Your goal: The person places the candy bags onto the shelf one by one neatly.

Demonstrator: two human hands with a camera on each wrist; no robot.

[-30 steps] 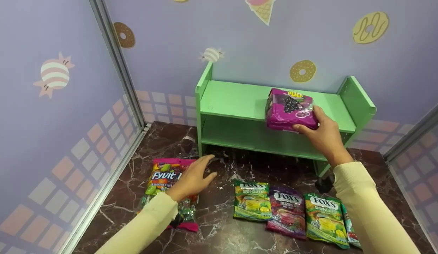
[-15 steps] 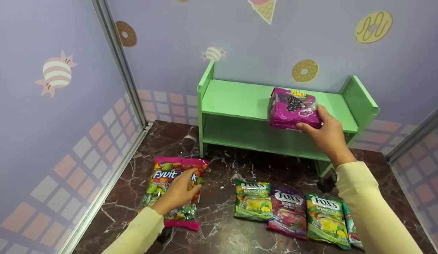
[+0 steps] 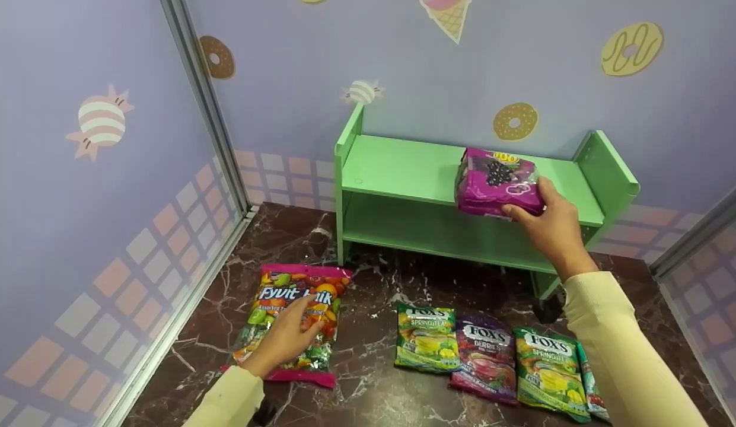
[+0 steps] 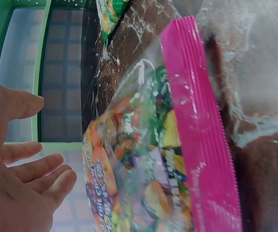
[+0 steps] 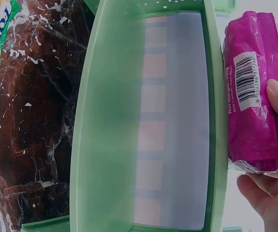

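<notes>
My right hand (image 3: 554, 228) grips a purple bag with a grape picture (image 3: 498, 184), thumb on its near side, at the front of the green shelf's top board (image 3: 403, 166). In the right wrist view, a barcode shows on the purple bag (image 5: 247, 82). Over a large Fyvit candy bag (image 3: 308, 284) with pink ends, my left hand (image 3: 284, 335) hovers with relaxed fingers. The left wrist view shows this left hand (image 4: 28, 183) apart from the candy bag (image 4: 153, 164), holding nothing.
Several Fox's candy bags lie in a row on the dark marbled floor (image 3: 368, 356): a green one (image 3: 427, 338), a berry one (image 3: 483, 359) and another green one (image 3: 551, 373). The shelf has a lower board (image 3: 433, 237). A side wall (image 3: 95, 237) stands at left.
My left hand has drawn back left and toward me, over the Fyvit bag, uncovering more of its print. The right hand with the purple bag has stayed at nearly the same place on the shelf.
</notes>
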